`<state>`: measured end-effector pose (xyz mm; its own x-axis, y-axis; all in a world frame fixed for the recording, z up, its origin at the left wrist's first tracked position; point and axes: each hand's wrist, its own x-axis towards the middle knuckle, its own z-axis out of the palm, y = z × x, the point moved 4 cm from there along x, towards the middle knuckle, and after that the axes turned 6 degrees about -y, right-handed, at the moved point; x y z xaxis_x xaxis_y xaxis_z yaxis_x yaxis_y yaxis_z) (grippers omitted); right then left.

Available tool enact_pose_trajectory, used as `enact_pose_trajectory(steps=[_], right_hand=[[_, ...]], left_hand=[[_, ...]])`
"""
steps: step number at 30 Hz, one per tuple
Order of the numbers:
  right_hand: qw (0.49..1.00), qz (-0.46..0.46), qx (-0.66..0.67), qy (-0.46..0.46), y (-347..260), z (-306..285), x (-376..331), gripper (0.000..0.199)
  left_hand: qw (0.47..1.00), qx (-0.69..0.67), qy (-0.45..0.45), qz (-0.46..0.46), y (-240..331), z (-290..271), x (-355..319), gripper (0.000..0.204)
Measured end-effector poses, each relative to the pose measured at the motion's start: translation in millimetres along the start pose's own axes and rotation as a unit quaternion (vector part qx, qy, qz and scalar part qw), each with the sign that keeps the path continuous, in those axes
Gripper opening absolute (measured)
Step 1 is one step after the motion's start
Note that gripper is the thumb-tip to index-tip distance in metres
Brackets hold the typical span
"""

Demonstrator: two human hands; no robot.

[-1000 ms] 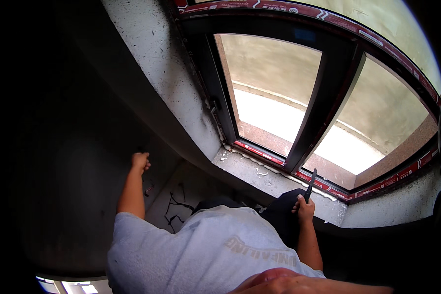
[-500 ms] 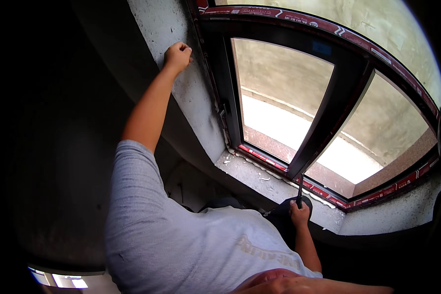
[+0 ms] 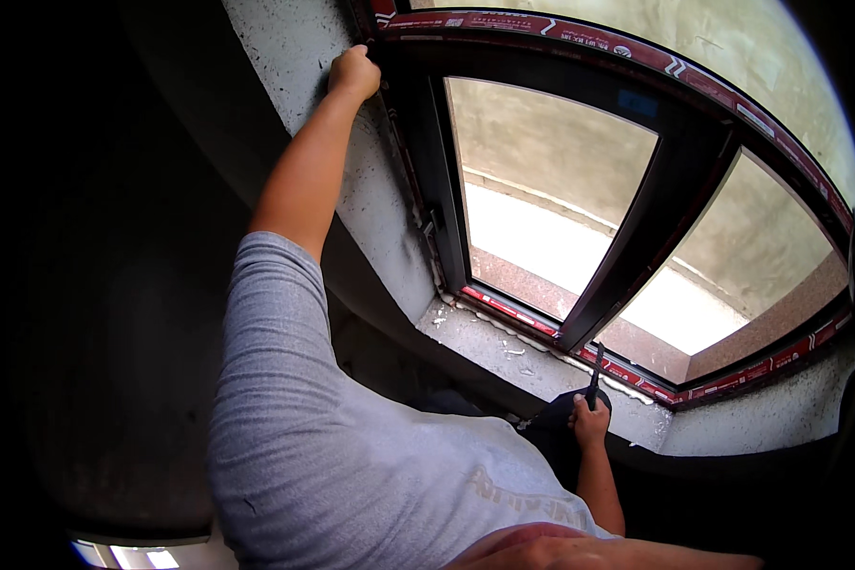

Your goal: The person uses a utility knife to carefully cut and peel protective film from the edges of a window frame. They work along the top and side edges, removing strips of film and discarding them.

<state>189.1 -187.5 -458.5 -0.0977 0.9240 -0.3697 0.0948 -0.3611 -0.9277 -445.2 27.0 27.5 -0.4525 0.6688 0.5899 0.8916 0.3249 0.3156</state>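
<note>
Overhead, from the head view: left hand (image 3: 354,72) raised high, closed into a fist against the upper left corner of the dark window frame (image 3: 427,190), beside the rough concrete reveal (image 3: 370,218); whether anything is pinched inside, cannot tell. Right hand (image 3: 590,422) low, wrapped shut around a slim dark tool (image 3: 594,372), blade standing upright, tip near the red-taped bottom rail (image 3: 636,375). Concrete sill (image 3: 503,347) strewn with pale debris. Grey shirt sleeve (image 3: 275,380) filling the foreground.
</note>
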Motion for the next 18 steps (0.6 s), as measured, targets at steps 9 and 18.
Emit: enact_pose_trajectory(steps=[9, 18], right_hand=[[0.999, 0.028, -0.021, -0.032, -2.1, 5.7, 8.0, 0.025], [0.998, 0.050, -0.018, -0.025, -7.2, 3.0, 5.9, 0.026]], left_hand=[[1.000, 0.010, 0.010, 0.001, 0.7, 0.0, -0.1, 0.042], [0.999, 0.021, -0.006, -0.038, 17.7, -1.6, -6.3, 0.038]])
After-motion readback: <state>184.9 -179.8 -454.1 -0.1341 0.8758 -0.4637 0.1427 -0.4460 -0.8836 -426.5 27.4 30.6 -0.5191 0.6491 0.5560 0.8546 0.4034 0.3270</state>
